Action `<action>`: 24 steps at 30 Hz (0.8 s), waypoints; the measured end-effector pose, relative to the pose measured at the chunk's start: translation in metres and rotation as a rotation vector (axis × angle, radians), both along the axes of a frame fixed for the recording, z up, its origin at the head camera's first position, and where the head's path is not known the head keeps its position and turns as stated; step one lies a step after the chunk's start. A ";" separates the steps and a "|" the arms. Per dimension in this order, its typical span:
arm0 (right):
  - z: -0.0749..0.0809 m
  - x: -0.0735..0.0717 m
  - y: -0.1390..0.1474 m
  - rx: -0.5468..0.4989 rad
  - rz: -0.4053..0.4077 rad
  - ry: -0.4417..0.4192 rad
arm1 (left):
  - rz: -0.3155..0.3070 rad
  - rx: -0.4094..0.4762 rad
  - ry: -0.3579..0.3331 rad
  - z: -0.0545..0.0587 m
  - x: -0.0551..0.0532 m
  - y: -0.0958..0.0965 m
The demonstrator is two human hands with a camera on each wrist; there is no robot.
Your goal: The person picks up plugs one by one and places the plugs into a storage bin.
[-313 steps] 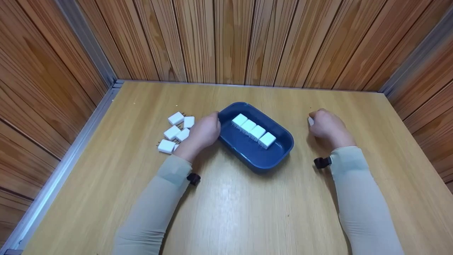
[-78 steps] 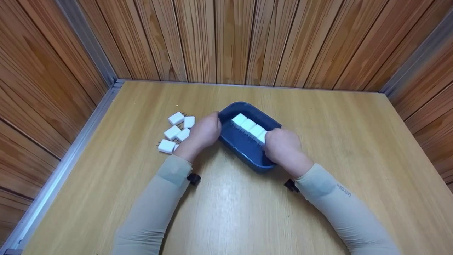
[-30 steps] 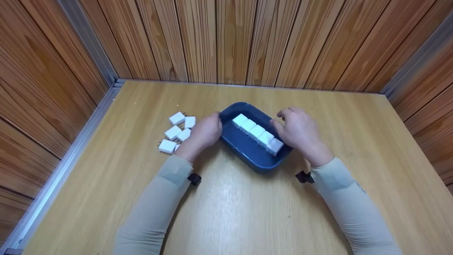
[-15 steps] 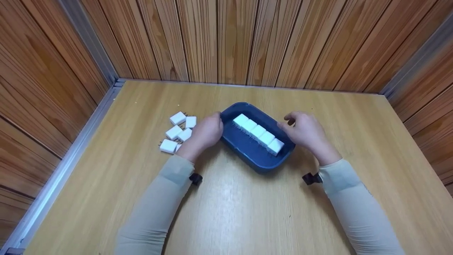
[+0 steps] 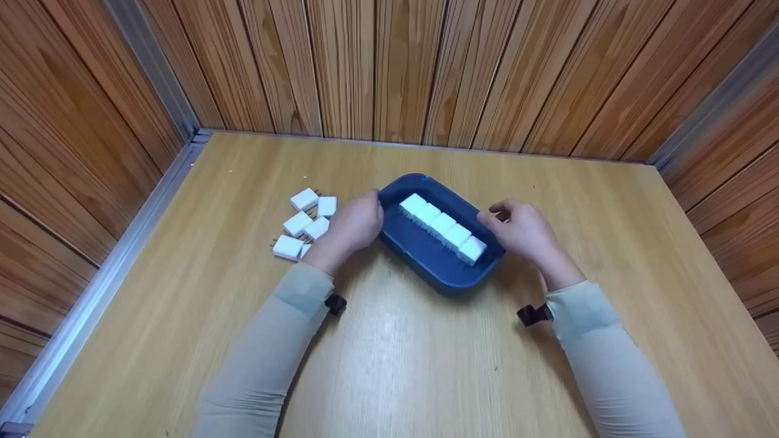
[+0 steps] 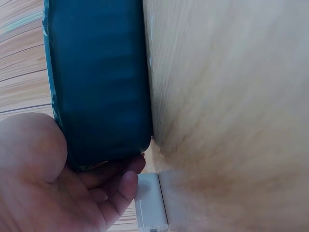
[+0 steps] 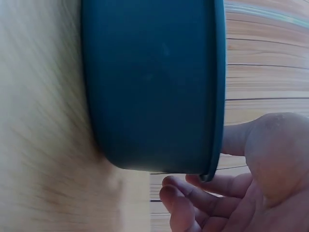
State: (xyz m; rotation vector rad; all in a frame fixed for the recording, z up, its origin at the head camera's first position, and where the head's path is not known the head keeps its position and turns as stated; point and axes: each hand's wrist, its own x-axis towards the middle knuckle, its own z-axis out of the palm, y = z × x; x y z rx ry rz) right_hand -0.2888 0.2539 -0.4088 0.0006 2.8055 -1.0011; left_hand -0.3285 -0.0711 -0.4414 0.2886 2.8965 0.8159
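A dark blue rectangular plastic tray [image 5: 420, 267] sits at an angle mid-table. Inside it, several white plug chargers [image 5: 443, 225] form one diagonal row, prongs facing the near-left side. My left hand [image 5: 356, 225] holds the tray's left end, with the thumb at the rim and the fingers curled against the outer wall in the left wrist view. At the opposite end, my right hand [image 5: 526, 231] has its thumb over the rim and bent fingers just outside the wall. No charger shows in either hand. Left of the left hand lie several loose chargers [image 5: 297, 224], one partly hidden.
The wooden table [image 5: 414, 365] is enclosed by wood-panelled walls [image 5: 401, 73] at the back and sides. A metal frame strip [image 5: 109, 261] runs along its left edge. One loose charger [image 6: 150, 200] lies right beside the left fingers.
A charger has been added at the row's near-right end by my right hand, which then let go and withdrew to the tray's right rim. My left hand has stayed on the tray.
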 end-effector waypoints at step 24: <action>-0.039 -0.001 0.021 -0.278 0.015 -0.027 | -0.002 -0.006 -0.008 0.001 0.000 0.000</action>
